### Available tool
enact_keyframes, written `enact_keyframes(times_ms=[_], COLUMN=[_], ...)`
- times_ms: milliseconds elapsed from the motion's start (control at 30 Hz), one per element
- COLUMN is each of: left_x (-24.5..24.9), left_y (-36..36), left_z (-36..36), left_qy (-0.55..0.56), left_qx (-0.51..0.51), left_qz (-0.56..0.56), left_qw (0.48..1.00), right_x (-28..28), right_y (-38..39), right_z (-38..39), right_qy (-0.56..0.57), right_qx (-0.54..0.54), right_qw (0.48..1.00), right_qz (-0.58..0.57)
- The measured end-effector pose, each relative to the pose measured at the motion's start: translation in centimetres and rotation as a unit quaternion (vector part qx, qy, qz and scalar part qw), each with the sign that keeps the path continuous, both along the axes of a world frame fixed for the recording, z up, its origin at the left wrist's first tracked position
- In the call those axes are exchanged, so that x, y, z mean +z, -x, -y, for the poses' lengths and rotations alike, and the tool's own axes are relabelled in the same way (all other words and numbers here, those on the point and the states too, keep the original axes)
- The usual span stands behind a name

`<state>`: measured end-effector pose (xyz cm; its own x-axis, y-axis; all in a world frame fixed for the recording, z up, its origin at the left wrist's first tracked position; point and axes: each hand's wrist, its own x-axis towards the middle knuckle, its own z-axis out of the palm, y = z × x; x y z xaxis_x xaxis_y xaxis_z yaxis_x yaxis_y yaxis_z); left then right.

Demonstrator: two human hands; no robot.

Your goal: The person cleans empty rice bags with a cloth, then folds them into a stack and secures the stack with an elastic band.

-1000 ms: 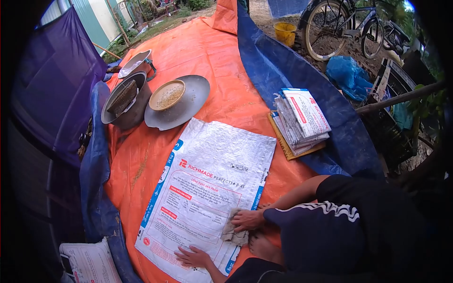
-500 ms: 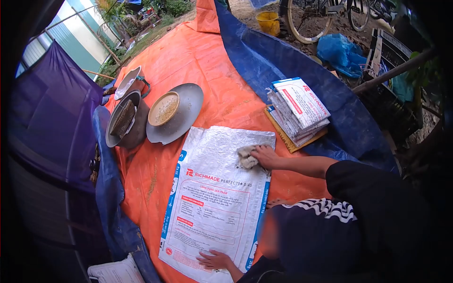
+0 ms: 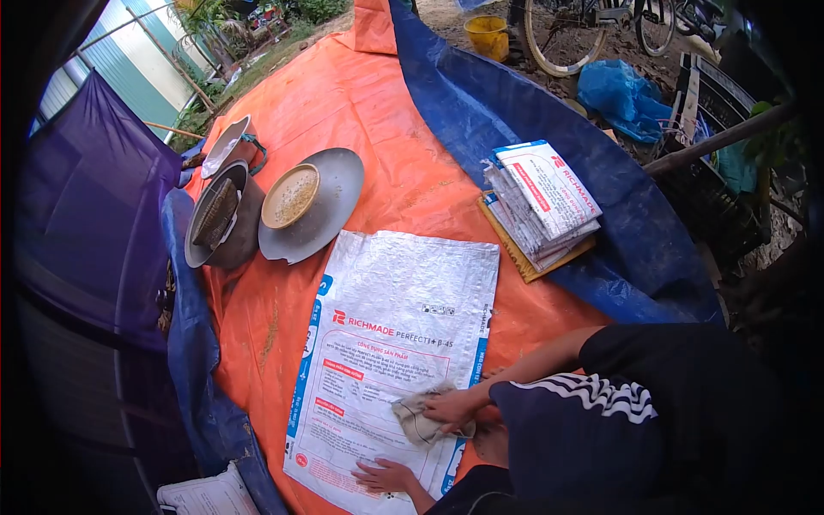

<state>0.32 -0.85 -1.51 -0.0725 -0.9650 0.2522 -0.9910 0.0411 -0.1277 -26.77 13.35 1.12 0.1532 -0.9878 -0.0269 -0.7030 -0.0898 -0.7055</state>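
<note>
A white printed sack point(image 3: 395, 283) with blue side edges lies flat on an orange tarp. My left hand point(image 3: 384, 476) rests on the sack's lower part, fingers spread and nothing in them. Over the sack's lower right, my right hand point(image 3: 451, 407) grips a greyish cloth point(image 3: 416, 422) and presses it on the printed side. Part of the cloth is hidden under the fingers. My bent leg in dark shorts with white stripes point(image 3: 592, 396) is beside the right arm.
Folded sacks point(image 3: 549, 193) are stacked at the upper right of the orange tarp point(image 3: 343, 103). On the left stand a grey pot point(image 3: 249, 227) and a wide grey lid point(image 3: 339, 193) bearing a round tray of grain point(image 3: 292, 196). A blue tarp point(image 3: 472, 94) borders the right.
My right hand has drawn the cloth from the sack's upper right corner down to its lower right. My left hand has stayed nearly in place.
</note>
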Motion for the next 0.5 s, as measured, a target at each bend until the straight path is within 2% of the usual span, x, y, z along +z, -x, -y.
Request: enact_keyframes(times_ms=[33, 133, 233, 333, 500], left_x=[-0.1, -0.6, -0.5, 0.0, -0.1], left_y=[0.0, -0.3, -0.3, -0.1, 0.0], left_z=[0.1, 0.2, 0.2, 0.1, 0.2], left_qy=[0.003, 0.008, 0.006, 0.0, -0.004], left_qx=[0.0, -0.001, 0.0, 0.003, 0.011], left_qz=[0.001, -0.001, -0.002, 0.001, -0.008], left_qw=[1.0, 1.0, 1.0, 1.0, 1.0], right_x=[-0.3, 0.1, 0.2, -1.5, -1.1], right_y=[-0.5, 0.9, 2.5, 5.5, 13.7], right_z=[0.1, 0.6, -0.1, -0.3, -2.6], right_qy=[0.025, -0.001, 0.076, 0.12, 0.093], right_qx=[0.001, 0.006, -0.048, -0.131, -0.294], right_qw=[0.999, 0.991, 0.98, 0.963, 0.926], right_qz=[-0.021, -0.135, -0.179, -0.201, -0.219])
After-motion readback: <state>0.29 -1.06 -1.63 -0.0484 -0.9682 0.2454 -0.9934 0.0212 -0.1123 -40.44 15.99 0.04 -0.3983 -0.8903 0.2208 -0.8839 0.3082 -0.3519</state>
